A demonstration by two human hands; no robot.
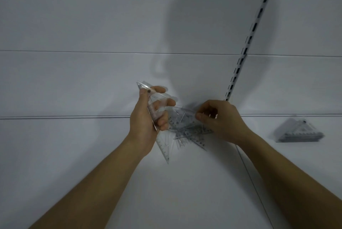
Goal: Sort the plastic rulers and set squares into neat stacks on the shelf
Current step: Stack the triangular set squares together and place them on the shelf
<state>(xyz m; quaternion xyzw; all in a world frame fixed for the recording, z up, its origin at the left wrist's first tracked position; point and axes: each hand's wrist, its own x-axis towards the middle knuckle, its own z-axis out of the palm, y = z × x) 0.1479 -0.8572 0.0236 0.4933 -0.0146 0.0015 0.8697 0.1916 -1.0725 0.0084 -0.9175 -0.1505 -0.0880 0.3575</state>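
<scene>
Your left hand (148, 117) grips a small bunch of clear set squares (150, 99), standing them up on edge. I think you hold them this way so their sides line up before they go on a stack. Your right hand (218, 119) is curled down over the messy pile of clear rulers and set squares (187, 127) on the white shelf (74, 154). Its fingertips pinch a piece at the top of that pile, likely to pull out the next one. The two hands are close together but not touching. The pile lies between them, near the middle of the view. Over at 3 o'clock from the pile, well apart, sits a neat stack of set squares (299, 132). That is probably where the sorted ones go.
</scene>
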